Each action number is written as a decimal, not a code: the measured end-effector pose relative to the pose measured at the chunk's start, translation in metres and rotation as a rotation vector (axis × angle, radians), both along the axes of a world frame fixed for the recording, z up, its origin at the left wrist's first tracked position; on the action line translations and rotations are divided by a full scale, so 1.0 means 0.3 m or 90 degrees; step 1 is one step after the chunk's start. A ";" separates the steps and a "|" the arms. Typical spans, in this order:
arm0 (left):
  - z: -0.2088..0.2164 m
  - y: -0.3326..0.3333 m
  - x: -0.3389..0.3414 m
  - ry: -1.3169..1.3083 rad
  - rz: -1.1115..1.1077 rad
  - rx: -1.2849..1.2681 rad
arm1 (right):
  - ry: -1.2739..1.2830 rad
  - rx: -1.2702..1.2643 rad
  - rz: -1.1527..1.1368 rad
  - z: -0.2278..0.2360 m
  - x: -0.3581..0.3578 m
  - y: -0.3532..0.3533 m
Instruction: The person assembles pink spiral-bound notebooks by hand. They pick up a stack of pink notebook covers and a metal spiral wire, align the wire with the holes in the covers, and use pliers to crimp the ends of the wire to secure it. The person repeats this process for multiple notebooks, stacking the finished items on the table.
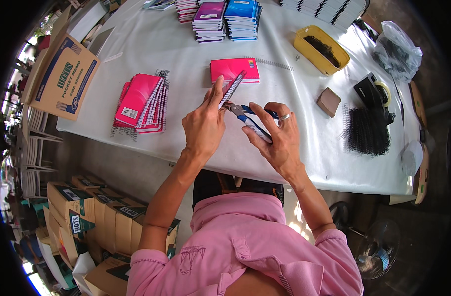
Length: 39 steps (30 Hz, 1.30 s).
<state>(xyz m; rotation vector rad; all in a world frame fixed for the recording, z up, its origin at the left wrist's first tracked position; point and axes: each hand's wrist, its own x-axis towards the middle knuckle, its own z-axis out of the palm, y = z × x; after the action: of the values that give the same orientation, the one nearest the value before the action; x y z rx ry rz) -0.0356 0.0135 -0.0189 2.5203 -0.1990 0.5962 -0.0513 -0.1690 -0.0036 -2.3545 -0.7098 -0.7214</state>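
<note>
My left hand (205,121) is closed on a small spiral notebook (231,91), held on edge with its coil side toward me. In my right hand (280,130) is a pair of pliers (250,121) with blue and white handles. The pliers' jaws meet the near end of the notebook's coil, by my left fingertips; whether they grip the wire I cannot tell. Just beyond lies a pink notebook (235,69) flat on the table. A loose wire coil (274,64) stretches to its right. To the left sits a fanned pile of pink notebooks (140,103) with coils sticking out.
Purple notebooks (209,20) and blue notebooks (242,19) stand stacked at the back. On the right are a yellow tub (314,56) of dark coils, a brown block (329,102), a tape dispenser (371,93) and a black coil heap (366,130). A carton (67,79) stands left.
</note>
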 end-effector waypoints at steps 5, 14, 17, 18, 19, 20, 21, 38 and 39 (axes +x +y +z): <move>0.010 -0.002 0.002 0.025 -0.001 -0.018 | -0.016 -0.020 0.008 -0.007 0.008 0.004; 0.059 0.037 0.003 -0.170 0.004 0.093 | 0.744 0.324 0.276 0.124 0.074 -0.024; 0.105 0.136 0.025 -0.237 0.017 0.150 | 0.561 0.312 0.223 0.079 0.119 -0.061; 0.134 0.217 0.026 -0.235 0.024 0.176 | 0.523 0.285 0.144 0.074 0.137 -0.080; 0.156 0.296 0.021 -0.232 0.032 0.205 | 0.484 0.259 0.068 0.059 0.157 -0.103; 0.176 0.365 0.015 -0.172 -0.014 0.003 | 0.475 0.161 -0.010 0.012 0.197 -0.147; 0.199 0.431 0.008 -0.110 -0.060 -0.198 | 0.301 0.023 -0.031 -0.055 0.222 -0.180; 0.202 0.774 0.058 0.110 0.046 -0.513 | -0.176 -0.084 0.340 0.031 0.277 0.710; 0.151 0.803 0.057 0.141 0.002 -0.390 | -0.177 -0.078 0.350 0.008 0.275 0.705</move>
<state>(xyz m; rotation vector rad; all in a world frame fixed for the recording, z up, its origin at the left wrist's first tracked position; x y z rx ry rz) -0.0185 0.2544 0.0265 1.9670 0.0654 0.3092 0.0313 0.0425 -0.0012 -2.0264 -1.4810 -0.7703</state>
